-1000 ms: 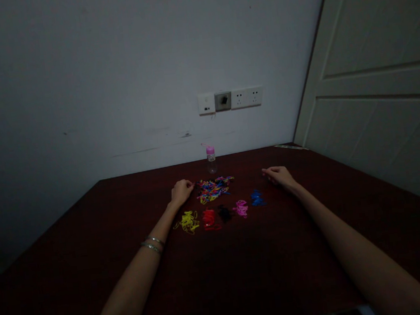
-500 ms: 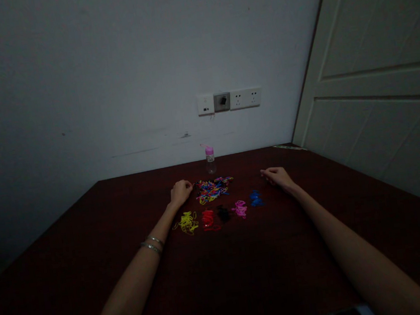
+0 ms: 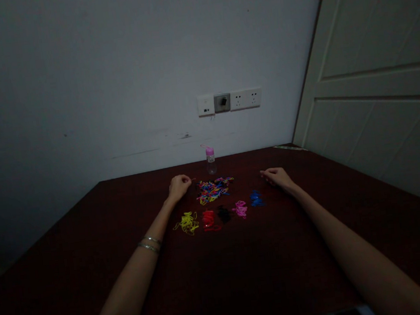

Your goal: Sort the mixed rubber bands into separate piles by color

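Note:
My left hand [image 3: 180, 186] is closed in a pinch at the left of a mixed pile of coloured rubber bands [image 3: 212, 190]. A thin rubber band [image 3: 193, 180], its colour hard to tell, sticks out from its fingertips. My right hand [image 3: 277, 177] rests on the table with curled fingers, apart from the pile; what it holds, if anything, is too small to see. In front lie sorted heaps: yellow bands [image 3: 187, 223], red bands [image 3: 208, 219], black bands [image 3: 224, 213], pink bands [image 3: 240, 209] and blue bands [image 3: 255, 198].
Behind the mixed pile a small clear bottle with a pink cap [image 3: 211, 161] stands upright on the dark red table [image 3: 223, 277]. Wall sockets [image 3: 245, 99] are above it. A white door [image 3: 380, 123] is at the right, and a thin strip [image 3: 290, 147] lies at the back edge.
My left hand has lifted slightly away from the mixed pile, up and left, and a thin band now shows at its fingertips. My right hand has stayed in place.

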`<state>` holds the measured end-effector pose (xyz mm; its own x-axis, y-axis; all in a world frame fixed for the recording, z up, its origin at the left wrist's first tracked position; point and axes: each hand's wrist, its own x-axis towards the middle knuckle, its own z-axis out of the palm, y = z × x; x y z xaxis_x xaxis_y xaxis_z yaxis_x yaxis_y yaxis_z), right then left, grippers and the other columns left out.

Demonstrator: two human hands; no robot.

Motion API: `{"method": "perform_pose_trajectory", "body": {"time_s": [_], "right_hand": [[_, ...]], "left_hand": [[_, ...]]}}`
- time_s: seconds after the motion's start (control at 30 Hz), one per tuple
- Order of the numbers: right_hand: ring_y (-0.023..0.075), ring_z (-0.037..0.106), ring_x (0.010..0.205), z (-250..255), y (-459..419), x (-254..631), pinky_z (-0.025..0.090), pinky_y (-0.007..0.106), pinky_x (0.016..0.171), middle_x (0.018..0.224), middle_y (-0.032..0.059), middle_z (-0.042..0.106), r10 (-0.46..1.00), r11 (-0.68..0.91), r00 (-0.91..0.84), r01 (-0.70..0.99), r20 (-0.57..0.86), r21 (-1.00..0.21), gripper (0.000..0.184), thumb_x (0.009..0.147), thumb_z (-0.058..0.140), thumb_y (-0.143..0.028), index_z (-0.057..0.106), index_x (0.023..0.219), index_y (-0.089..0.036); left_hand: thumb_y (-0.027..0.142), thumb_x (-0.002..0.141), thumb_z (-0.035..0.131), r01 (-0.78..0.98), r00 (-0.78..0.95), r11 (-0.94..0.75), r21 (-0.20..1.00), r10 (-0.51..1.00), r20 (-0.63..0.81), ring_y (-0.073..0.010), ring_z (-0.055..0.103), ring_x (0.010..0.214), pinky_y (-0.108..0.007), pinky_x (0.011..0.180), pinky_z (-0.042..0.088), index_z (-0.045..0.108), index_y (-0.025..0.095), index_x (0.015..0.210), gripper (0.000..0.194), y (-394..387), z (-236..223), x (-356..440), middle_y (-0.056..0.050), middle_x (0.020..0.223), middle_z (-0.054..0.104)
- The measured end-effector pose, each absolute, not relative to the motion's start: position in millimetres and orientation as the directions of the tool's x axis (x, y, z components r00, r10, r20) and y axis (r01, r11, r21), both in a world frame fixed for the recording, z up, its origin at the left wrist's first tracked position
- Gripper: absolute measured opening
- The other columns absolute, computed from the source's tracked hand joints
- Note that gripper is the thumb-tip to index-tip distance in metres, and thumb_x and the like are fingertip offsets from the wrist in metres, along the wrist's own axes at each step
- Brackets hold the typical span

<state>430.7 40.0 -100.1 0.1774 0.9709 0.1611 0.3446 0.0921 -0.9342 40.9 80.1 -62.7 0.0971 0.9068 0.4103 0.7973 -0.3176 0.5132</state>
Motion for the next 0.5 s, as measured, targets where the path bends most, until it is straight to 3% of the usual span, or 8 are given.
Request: {"method": "perform_pose_trajectory", "body": {"time_s": [0.2, 0.4, 0.5], "right_hand": [[0.0061, 0.037, 0.038, -100, 40, 430, 0.026, 0.020, 0.036, 0.045, -0.0026, 0.046, 0.973, 0.087, 0.171, 0.351, 0.156, -0.932, 0.042, 0.063, 0.061, -0.055, 0.059, 0.062, -0.013], [0.0061, 0.037, 0.038, -96, 37, 427, 0.026, 0.020, 0.036, 0.045, -0.0027, 0.046, 0.976, 0.086, 0.164, 0.329, 0.146, -0.940, 0.041, 0.061, 0.062, -0.055, 0.058, 0.061, -0.013], [0.0062, 0.038, 0.038, -96, 37, 427, 0.027, 0.020, 0.036, 0.045, -0.0026, 0.046, 0.975, 0.078, 0.169, 0.337, 0.141, -0.938, 0.041, 0.061, 0.062, -0.054, 0.058, 0.061, -0.013]], "left_hand": [[0.026, 0.068, 0.055, 0.579, 0.191, -0.532, 0.618, 0.825, 0.532, -0.0137, 0.058, 0.065, -0.023, 0.062, 0.043, 0.068, 0.010, 0.075, 0.022, 64, -3, 55, -0.005, 0.071, 0.067], [0.026, 0.068, 0.057, 0.484, 0.314, -0.680, 0.550, 0.722, 0.617, -0.0106, 0.054, 0.063, -0.022, 0.060, 0.041, 0.068, 0.011, 0.073, 0.019, 21, 50, 77, -0.005, 0.071, 0.066], [0.025, 0.068, 0.056, 0.461, 0.434, -0.693, 0.555, 0.721, 0.540, -0.0096, 0.053, 0.061, -0.021, 0.057, 0.040, 0.068, 0.013, 0.072, 0.018, 9, 59, 81, -0.004, 0.068, 0.065]]}}
